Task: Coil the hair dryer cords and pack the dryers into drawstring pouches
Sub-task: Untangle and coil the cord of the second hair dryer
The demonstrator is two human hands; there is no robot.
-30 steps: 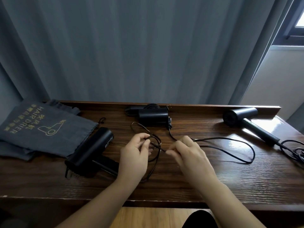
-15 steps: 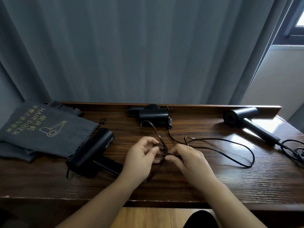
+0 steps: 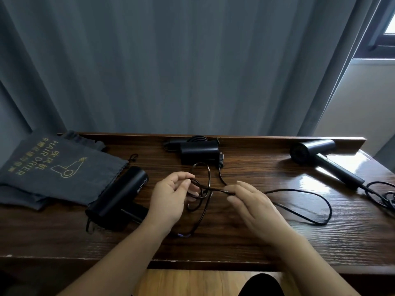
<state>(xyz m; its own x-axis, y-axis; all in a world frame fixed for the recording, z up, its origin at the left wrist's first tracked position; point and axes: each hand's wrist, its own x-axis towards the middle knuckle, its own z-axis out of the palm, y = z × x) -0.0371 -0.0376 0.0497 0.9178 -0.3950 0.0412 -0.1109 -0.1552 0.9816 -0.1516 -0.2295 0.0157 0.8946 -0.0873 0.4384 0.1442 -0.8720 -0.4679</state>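
Head camera view looks down on a dark wooden table (image 3: 213,236) set against a grey curtain (image 3: 171,71). Near the middle, the left hand (image 3: 168,197) has its thumb and fingers curled together, pinching several small loops of a thin black cord (image 3: 299,197) just above the tabletop. The right hand (image 3: 254,204) is close beside it, fingers mostly stretched forward, with the thumb and fingertips nipping the same cord where it leaves the loops. From there the cord runs right in a wide slack curve on the wood and bends back toward the hands; another strand rises to the middle hair dryer (image 3: 199,151), which lies at the back edge of the table. A second hair dryer (image 3: 119,195) lies left of the left hand, its barrel pointing up and away, its upper end just beside a grey drawstring pouch (image 3: 53,169) printed in yellow with "HAIR DRIER" and a dryer outline. More grey fabric lies under that pouch. A third hair dryer (image 3: 320,159) rests at the far right, its own cord (image 3: 382,195) bunched near the table's right edge.
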